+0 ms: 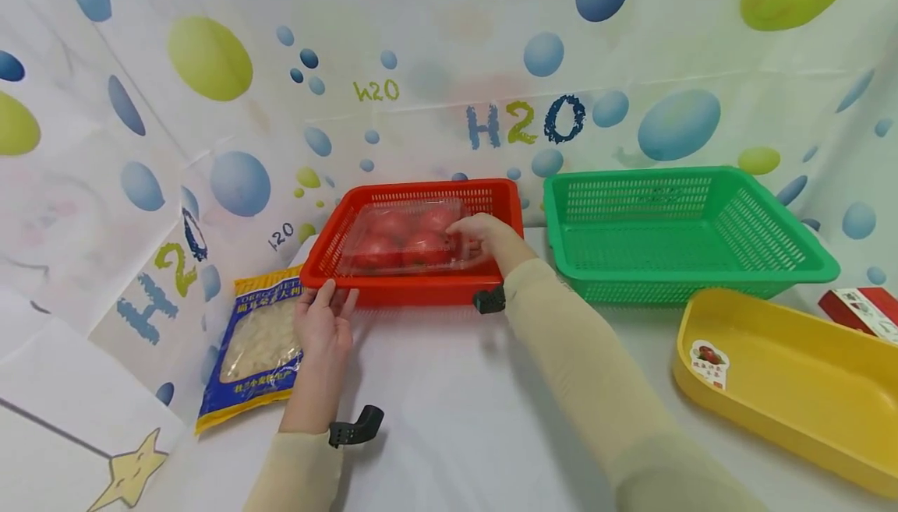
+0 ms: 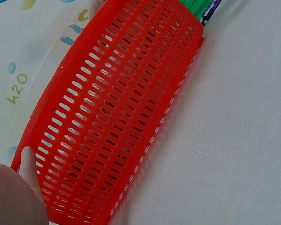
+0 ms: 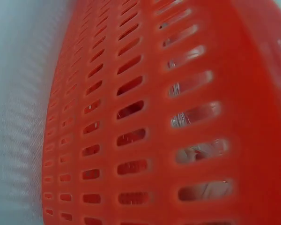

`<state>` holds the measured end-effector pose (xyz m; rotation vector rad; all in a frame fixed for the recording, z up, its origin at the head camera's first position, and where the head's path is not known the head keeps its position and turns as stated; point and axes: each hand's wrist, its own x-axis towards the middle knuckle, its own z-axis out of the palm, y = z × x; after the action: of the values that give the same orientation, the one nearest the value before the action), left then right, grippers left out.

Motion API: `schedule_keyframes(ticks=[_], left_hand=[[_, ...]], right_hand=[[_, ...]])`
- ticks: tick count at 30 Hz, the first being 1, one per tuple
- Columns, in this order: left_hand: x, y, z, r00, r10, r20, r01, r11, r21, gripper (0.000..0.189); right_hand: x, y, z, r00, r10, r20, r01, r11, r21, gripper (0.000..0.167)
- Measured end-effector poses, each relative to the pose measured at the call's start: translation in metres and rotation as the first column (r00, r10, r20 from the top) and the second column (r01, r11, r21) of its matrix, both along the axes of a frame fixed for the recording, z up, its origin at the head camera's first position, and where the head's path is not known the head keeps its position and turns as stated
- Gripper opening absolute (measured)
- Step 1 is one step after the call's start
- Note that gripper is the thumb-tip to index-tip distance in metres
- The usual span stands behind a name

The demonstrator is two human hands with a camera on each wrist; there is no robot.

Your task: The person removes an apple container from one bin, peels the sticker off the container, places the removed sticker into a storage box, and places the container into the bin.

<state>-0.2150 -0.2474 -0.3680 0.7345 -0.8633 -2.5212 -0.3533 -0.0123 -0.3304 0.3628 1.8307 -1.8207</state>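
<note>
A red plastic basket (image 1: 414,291) stands against the back sheet, its slotted wall filling both wrist views. Inside it is a clear plastic box of tomatoes (image 1: 403,239). My right hand (image 1: 487,238) reaches over the basket's front and grips the right end of this box, fingers bent around the edge. In the right wrist view the basket wall hides that hand. At the front left corner, my left hand (image 1: 324,325) holds the basket's rim; one digit presses the outer wall in the left wrist view. Beside that hand lies a blue and yellow pasta bag (image 1: 259,340).
Right of the red basket stands a green basket (image 1: 631,251). A yellow tray (image 1: 793,372) with a fruit sticker sits at the front right, and a red box (image 1: 859,311) lies behind it. A balloon-printed sheet (image 1: 435,44) hangs behind the white-covered table (image 1: 435,418).
</note>
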Motion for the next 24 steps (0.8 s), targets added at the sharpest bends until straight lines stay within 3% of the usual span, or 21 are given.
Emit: schedule_keyframes(ticks=[4,10,18,24], left_hand=[[-0.001,0.001,0.0,1.0,0.003,-0.008,-0.003,1.0,-0.002,0.042],[-0.001,0.002,-0.001,1.0,0.009,-0.005,-0.009,1.0,-0.012,0.041],[0.0,0.002,-0.003,1.0,0.02,0.004,-0.02,1.0,-0.008,0.04],[-0.003,0.002,-0.003,1.0,0.021,-0.007,-0.021,1.0,-0.013,0.04]], right_hand=[[-0.001,0.003,0.004,1.0,0.003,-0.009,-0.003,1.0,-0.013,0.053],[-0.002,0.006,0.005,0.999,0.006,0.037,-0.001,0.992,-0.13,0.056],[-0.007,0.01,-0.001,0.999,0.003,0.051,0.004,0.99,-0.139,0.055],[0.001,0.018,0.014,1.0,-0.009,0.026,0.013,0.987,-0.161,0.063]])
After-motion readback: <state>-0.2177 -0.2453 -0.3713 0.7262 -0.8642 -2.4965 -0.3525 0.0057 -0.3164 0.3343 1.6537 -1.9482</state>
